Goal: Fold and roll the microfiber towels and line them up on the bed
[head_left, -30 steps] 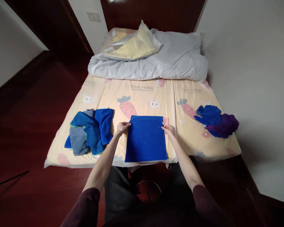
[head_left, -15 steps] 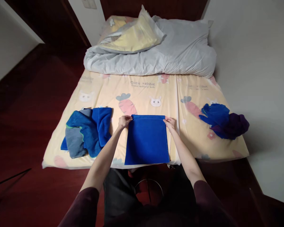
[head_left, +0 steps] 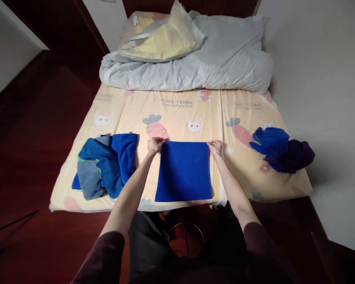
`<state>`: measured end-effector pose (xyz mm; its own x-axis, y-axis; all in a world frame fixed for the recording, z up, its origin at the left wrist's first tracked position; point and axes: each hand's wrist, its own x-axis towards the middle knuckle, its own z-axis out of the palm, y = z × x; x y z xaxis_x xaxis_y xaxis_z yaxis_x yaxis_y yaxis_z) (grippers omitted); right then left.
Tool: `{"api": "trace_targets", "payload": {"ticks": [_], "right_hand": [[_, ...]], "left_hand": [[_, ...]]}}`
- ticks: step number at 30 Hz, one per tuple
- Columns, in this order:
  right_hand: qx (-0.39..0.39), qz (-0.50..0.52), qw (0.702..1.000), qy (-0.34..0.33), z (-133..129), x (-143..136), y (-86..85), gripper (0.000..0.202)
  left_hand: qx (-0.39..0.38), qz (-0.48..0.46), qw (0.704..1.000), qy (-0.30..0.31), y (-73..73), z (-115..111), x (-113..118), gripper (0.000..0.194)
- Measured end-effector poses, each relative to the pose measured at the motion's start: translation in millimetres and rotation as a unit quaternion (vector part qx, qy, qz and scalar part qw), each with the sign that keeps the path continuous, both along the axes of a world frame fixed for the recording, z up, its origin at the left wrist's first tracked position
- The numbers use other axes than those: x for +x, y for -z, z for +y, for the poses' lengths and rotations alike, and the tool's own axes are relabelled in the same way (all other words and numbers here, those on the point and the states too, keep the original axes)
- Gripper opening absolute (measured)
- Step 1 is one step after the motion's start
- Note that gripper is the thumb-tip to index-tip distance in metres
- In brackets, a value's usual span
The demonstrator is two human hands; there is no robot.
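With the left hand (head_left: 155,145) and right hand (head_left: 215,146) pinching the square blue cloth (head_left: 185,173) at its far corners, even outward tension best keeps that edge straight.

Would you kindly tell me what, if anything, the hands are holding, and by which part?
The flat blue cloth: the left hand pinches its far left corner, the right hand its far right corner.

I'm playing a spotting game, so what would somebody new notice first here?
Probably the bright blue cloth at the near edge of the bed, its far corners pinched by the left hand and right hand. A rumpled heap of blue and grey cloths lies to its left, and a smaller blue-and-purple bundle to its right.
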<state>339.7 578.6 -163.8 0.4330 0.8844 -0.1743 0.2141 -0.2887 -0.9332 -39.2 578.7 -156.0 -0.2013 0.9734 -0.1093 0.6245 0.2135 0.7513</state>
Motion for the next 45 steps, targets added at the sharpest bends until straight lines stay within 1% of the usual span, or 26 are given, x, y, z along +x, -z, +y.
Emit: {"api": "trace_targets", "payload": {"ticks": [3,5,8,9,11,14,17,18,20,22,23,25,26,28,29,30,31,33,35,37,38,39,41,43,44,45], "right_hand": [[-0.002,-0.041,0.999,-0.018,7,-1,7.9,0.026],[-0.003,-0.087,0.995,-0.038,9,-2,13.3,0.021],[0.003,-0.132,0.988,-0.086,11,-1,19.1,0.011],[0.004,-0.137,0.985,-0.103,11,-1,20.2,0.011],[-0.004,-0.148,0.98,-0.134,12,0,21.1,0.018],[-0.035,-0.155,0.973,-0.17,16,2,20.6,0.021],[-0.06,-0.14,0.967,-0.205,28,8,18.1,0.022],[-0.063,-0.148,0.962,-0.22,33,9,16.3,0.022],[-0.062,-0.196,0.95,-0.235,41,8,10.9,0.017],[-0.042,-0.277,0.936,-0.214,42,-3,3.2,0.009],[-0.02,-0.319,0.927,-0.195,38,-12,-0.8,0.011],[0.042,-0.389,0.902,-0.181,20,-35,-7.6,0.027],[0.073,-0.411,0.887,-0.198,7,-47,-9.6,0.035],[0.115,-0.426,0.854,-0.277,-21,-66,-9.6,0.047],[0.122,-0.425,0.836,-0.324,-33,-71,-7.6,0.051],[0.121,-0.422,0.821,-0.364,-41,-72,-4.5,0.055],[0.114,-0.42,0.813,-0.387,-44,-69,-0.7,0.058],[0.089,-0.417,0.818,-0.387,-36,-59,6.4,0.063],[0.064,-0.416,0.835,-0.354,-17,-49,9.4,0.066],[0.045,-0.42,0.846,-0.325,-4,-47,6.2,0.066],[0.042,-0.425,0.846,-0.319,-4,-50,2.9,0.067],[0.046,-0.43,0.843,-0.319,-11,-54,-0.7,0.067],[0.068,-0.432,0.83,-0.346,-41,-61,-6.2,0.067],[0.087,-0.423,0.812,-0.393,-82,-62,-7.2,0.067],[0.087,-0.419,0.808,-0.405,-100,-59,-6.3,0.067],[0.081,-0.419,0.811,-0.401,-114,-55,-5.0,0.067]], "left_hand": [[-0.029,0.024,0.999,-0.016,5.6,1,2,0.023],[-0.037,0.04,0.998,-0.011,8.5,1,3,0.024],[-0.003,0.063,0.997,0.048,9.8,2,4,0.025],[0.012,0.073,0.995,0.072,9.4,3,4,0.024],[0.022,0.096,0.989,0.112,7.8,4,4,0.025],[-0.017,0.122,0.98,0.159,4.8,9,1,0.024],[-0.044,0.146,0.969,0.196,1.5,18,-5,0.022],[-0.043,0.153,0.968,0.192,0.1,22,-7,0.021],[-0.034,0.161,0.974,0.156,-3.3,31,-7,0.02],[-0.014,0.167,0.981,0.099,-6.8,36,1,0.021],[0.004,0.172,0.982,0.074,-7.9,35,7,0.024],[0.05,0.184,0.98,0.056,-7.7,23,25,0.034],[0.073,0.187,0.977,0.072,-5.9,13,35,0.039],[0.106,0.18,0.967,0.144,1.5,-13,50,0.049],[0.112,0.173,0.962,0.182,6.7,-25,55,0.054],[0.113,0.167,0.957,0.208,12.3,-35,57,0.059],[0.112,0.162,0.956,0.218,17.8,-41,57,0.064],[0.104,0.156,0.961,0.201,26.4,-41,52,0.07],[0.095,0.152,0.969,0.172,29.5,-29,47,0.074],[0.089,0.152,0.973,0.152,26.4,-19,48,0.076],[0.089,0.152,0.973,0.148,23.3,-19,51,0.077],[0.092,0.152,0.973,0.15,20.0,-26,56,0.077],[0.098,0.15,0.968,0.177,15.0,-55,66,0.076],[0.094,0.145,0.961,0.216,14.1,-98,72,0.074],[0.087,0.145,0.96,0.222,14.9,-119,73,0.072],[0.081,0.145,0.961,0.221,15.9,-138,72,0.072]]}}
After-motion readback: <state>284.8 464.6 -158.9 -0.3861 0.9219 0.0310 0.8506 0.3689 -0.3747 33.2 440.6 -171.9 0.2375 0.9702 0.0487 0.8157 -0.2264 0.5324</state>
